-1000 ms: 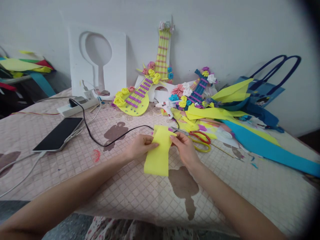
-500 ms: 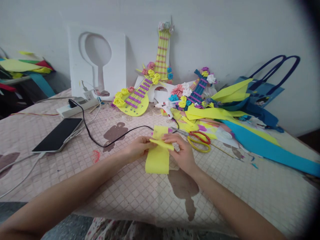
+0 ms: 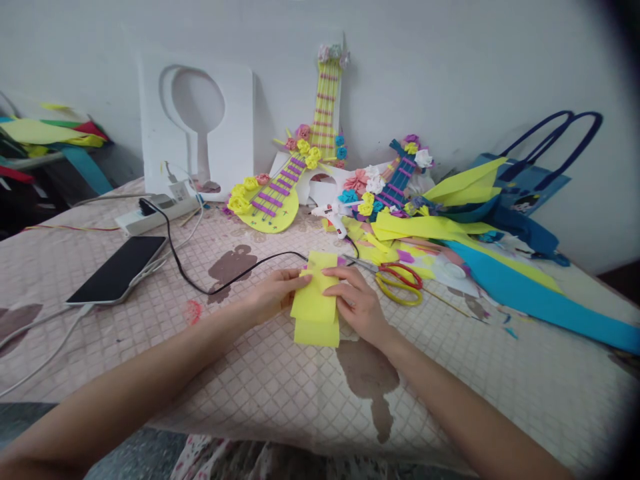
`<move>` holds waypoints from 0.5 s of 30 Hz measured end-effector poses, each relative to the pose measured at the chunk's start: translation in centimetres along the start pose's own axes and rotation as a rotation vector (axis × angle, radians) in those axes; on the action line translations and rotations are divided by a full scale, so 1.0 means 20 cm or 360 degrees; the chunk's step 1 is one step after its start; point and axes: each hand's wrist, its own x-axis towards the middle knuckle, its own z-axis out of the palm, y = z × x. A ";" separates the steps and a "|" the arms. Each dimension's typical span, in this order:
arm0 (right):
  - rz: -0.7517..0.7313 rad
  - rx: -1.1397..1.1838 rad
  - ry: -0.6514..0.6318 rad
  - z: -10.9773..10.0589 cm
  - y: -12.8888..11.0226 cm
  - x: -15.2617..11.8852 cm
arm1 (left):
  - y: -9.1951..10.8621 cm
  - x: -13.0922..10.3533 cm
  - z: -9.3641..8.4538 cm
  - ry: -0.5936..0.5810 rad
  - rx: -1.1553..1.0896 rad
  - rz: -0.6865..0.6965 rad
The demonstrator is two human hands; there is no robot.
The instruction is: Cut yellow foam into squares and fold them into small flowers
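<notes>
A yellow crepe paper strip (image 3: 315, 300) lies in front of me with one layer folded flat over another; the lower layer's end shows below the upper one. My left hand (image 3: 274, 293) pinches the strip's left edge, its thumb on top and the other fingers partly hidden underneath. On the opposite edge, my right hand (image 3: 359, 303) grips the paper with its fingertips resting on the upper surface. Just beyond my right hand are scissors (image 3: 400, 283) with red and yellow handles. A white glue gun (image 3: 333, 217) lies behind the strip.
Yellow (image 3: 270, 207) and blue (image 3: 397, 180) paper guitars with paper flowers stand at the back. To the left are a phone (image 3: 120, 270), a power strip (image 3: 160, 213) and cables. Paper sheets (image 3: 530, 287) and a blue bag (image 3: 535, 180) occupy the right side.
The part of the strip that was bunched up between my fingers now lies flat over the lower layer. Both hands stay at its edges, my right fingers slightly more spread.
</notes>
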 end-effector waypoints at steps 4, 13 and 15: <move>0.0214 0.0139 0.0113 0.01 0.00 0.00 | -0.02 0.00 -0.01 0.0027 0.0196 0.0165; 0.1085 0.1088 0.0158 0.04 0.04 0.00 | -0.03 0.01 -0.01 0.0138 0.0377 0.0362; 0.1150 0.1220 0.0152 0.05 0.03 0.01 | -0.03 0.01 -0.01 0.0141 0.0344 0.0349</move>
